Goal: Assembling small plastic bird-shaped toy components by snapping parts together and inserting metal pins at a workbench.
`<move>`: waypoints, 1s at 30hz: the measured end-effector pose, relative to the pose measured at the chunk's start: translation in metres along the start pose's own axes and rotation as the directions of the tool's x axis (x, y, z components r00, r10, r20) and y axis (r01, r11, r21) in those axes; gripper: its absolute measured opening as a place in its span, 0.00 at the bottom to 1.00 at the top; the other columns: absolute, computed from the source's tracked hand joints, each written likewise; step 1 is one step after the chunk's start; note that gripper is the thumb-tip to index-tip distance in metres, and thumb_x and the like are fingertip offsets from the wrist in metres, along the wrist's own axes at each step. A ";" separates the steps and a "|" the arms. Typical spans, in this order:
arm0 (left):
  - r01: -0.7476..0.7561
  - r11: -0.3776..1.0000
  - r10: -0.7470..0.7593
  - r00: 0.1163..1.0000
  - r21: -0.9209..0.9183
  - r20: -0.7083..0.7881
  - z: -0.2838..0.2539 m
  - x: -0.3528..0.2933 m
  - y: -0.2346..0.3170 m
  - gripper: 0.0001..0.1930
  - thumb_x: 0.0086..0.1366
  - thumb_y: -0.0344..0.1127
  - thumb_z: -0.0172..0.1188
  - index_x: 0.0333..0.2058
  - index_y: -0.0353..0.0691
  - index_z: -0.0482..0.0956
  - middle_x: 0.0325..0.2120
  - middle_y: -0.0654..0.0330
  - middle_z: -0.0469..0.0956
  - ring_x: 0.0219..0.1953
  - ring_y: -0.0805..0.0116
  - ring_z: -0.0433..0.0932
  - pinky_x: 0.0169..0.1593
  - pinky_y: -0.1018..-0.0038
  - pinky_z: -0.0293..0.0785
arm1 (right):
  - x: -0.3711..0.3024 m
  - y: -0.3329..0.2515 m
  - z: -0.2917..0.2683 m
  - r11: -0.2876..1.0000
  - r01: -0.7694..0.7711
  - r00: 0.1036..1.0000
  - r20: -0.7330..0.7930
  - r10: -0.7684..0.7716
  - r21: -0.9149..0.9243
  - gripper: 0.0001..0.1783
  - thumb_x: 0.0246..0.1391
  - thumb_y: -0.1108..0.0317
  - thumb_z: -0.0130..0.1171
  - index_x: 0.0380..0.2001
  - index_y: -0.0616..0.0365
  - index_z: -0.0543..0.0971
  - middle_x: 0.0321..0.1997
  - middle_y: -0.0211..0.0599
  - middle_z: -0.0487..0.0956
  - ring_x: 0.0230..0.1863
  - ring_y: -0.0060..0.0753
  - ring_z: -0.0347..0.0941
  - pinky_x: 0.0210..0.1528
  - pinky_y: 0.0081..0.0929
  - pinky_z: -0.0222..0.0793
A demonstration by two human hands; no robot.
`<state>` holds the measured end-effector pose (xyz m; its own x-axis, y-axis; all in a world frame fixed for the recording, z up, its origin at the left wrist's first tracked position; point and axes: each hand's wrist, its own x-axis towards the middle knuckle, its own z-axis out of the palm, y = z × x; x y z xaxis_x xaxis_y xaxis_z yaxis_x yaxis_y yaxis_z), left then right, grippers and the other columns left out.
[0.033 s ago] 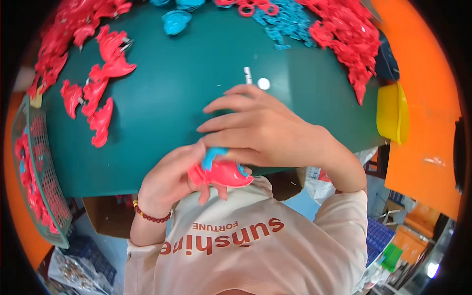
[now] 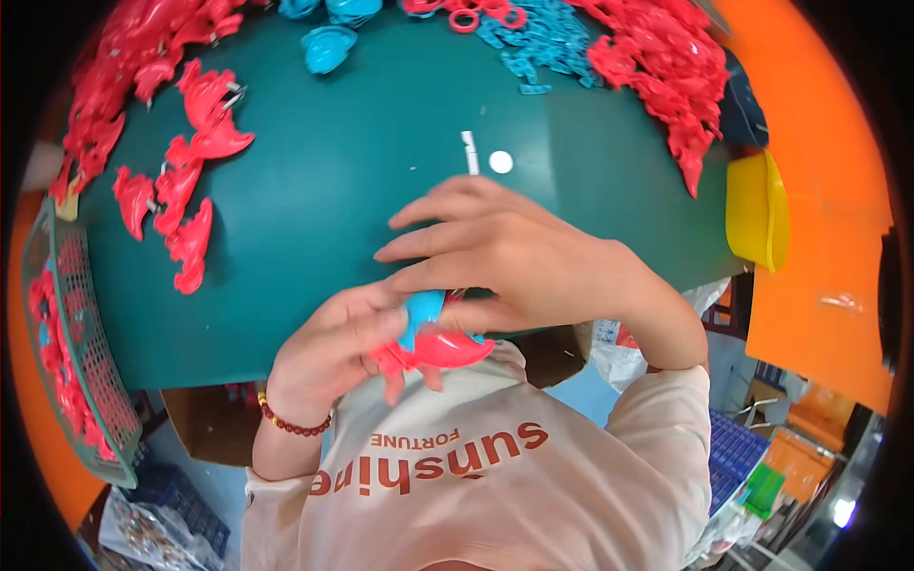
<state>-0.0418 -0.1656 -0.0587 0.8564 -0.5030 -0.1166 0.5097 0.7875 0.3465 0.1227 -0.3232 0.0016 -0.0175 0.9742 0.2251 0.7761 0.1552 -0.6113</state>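
From here, the left hand pinches 1 red-and-blue piece by the tabletop's 6 o'clock edge. The right hand arches over it from 1 o'clock; I can't tell its grip. Looks like fitting; the next move probably calls for steady alignment.

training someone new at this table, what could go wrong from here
The red-and-blue piece is held by the near edge of the table, so it might drop off if the left hand slips. The white disc and white strip lie just beyond the right hand, which could knock them.
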 end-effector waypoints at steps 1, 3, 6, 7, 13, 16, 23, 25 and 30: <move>-0.050 0.994 0.056 0.997 0.096 -0.055 0.010 0.003 0.000 0.29 0.66 0.45 0.46 0.56 0.24 0.57 0.50 0.39 0.68 0.42 0.44 0.77 0.35 0.65 0.79 | 0.000 -0.001 -0.002 0.985 -0.014 0.999 0.049 0.006 0.173 0.19 0.44 0.68 0.64 0.43 0.56 0.78 0.44 0.36 0.78 0.46 0.42 0.72 0.50 0.37 0.65; -0.149 0.988 0.155 0.974 0.044 -0.166 0.020 0.003 -0.003 0.31 0.60 0.35 0.55 0.57 0.23 0.55 0.51 0.38 0.66 0.44 0.42 0.76 0.38 0.66 0.80 | -0.013 0.007 -0.021 0.951 -0.153 0.986 -0.027 0.167 0.270 0.20 0.46 0.66 0.63 0.44 0.55 0.77 0.46 0.36 0.77 0.47 0.42 0.72 0.51 0.37 0.65; -0.222 0.975 0.216 0.954 -0.007 -0.208 0.014 0.005 -0.002 0.31 0.61 0.36 0.54 0.57 0.22 0.54 0.51 0.37 0.65 0.45 0.41 0.75 0.40 0.66 0.80 | -0.050 0.054 -0.056 0.811 -0.538 0.764 -0.538 0.356 -0.228 0.17 0.48 0.67 0.61 0.44 0.55 0.77 0.48 0.37 0.77 0.50 0.42 0.70 0.52 0.34 0.64; -0.235 0.971 0.239 0.954 0.043 -0.179 0.015 0.007 -0.003 0.32 0.61 0.37 0.54 0.57 0.22 0.54 0.51 0.36 0.65 0.46 0.42 0.74 0.40 0.64 0.80 | -0.062 0.078 -0.065 0.574 -0.633 0.735 -0.636 0.235 -0.519 0.15 0.48 0.68 0.60 0.41 0.55 0.77 0.47 0.36 0.77 0.50 0.41 0.69 0.53 0.33 0.63; -0.491 0.870 0.462 0.848 -0.053 -0.260 0.008 0.003 -0.012 0.31 0.62 0.37 0.51 0.58 0.24 0.52 0.50 0.38 0.66 0.46 0.43 0.74 0.39 0.66 0.81 | -0.086 0.123 -0.084 0.480 -0.628 0.727 -0.682 0.081 -0.612 0.09 0.48 0.70 0.59 0.35 0.54 0.79 0.47 0.33 0.76 0.50 0.39 0.68 0.53 0.32 0.62; -0.532 0.839 0.489 0.828 -0.113 -0.274 0.009 0.004 -0.013 0.31 0.63 0.38 0.51 0.59 0.25 0.51 0.50 0.39 0.66 0.45 0.43 0.74 0.36 0.67 0.81 | -0.077 0.114 -0.075 0.595 -0.610 0.694 -0.716 0.081 -0.524 0.09 0.48 0.70 0.60 0.35 0.53 0.79 0.47 0.33 0.76 0.50 0.41 0.68 0.53 0.34 0.62; -0.527 0.847 0.489 0.825 -0.071 -0.284 0.006 0.003 -0.013 0.30 0.63 0.38 0.50 0.58 0.26 0.52 0.50 0.38 0.65 0.44 0.45 0.75 0.33 0.68 0.80 | -0.081 0.138 -0.075 0.521 -0.636 0.700 -0.710 0.077 -0.570 0.11 0.46 0.70 0.61 0.35 0.56 0.79 0.44 0.33 0.78 0.48 0.42 0.69 0.50 0.34 0.65; -0.530 0.843 0.484 0.823 -0.092 -0.298 0.007 0.005 -0.012 0.30 0.63 0.38 0.51 0.58 0.26 0.53 0.53 0.37 0.62 0.44 0.46 0.75 0.33 0.68 0.80 | -0.085 0.141 -0.075 0.479 -0.649 0.707 -0.701 0.093 -0.591 0.11 0.46 0.69 0.61 0.36 0.57 0.78 0.43 0.34 0.78 0.46 0.39 0.71 0.49 0.31 0.65; -0.556 0.824 0.525 0.822 -0.108 -0.221 0.010 0.008 -0.014 0.34 0.61 0.40 0.53 0.58 0.26 0.51 0.59 0.35 0.51 0.45 0.47 0.75 0.34 0.68 0.81 | -0.055 0.089 -0.056 0.803 -0.517 0.354 -0.781 0.515 0.296 0.13 0.54 0.66 0.58 0.40 0.62 0.74 0.39 0.36 0.78 0.40 0.23 0.73 0.46 0.18 0.65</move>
<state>-0.0427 -0.1845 -0.0550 0.9897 0.0789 -0.1191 -0.0470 0.9671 0.2501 0.2279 -0.3725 -0.0228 0.8856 0.2970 0.3570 0.4461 -0.3304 -0.8318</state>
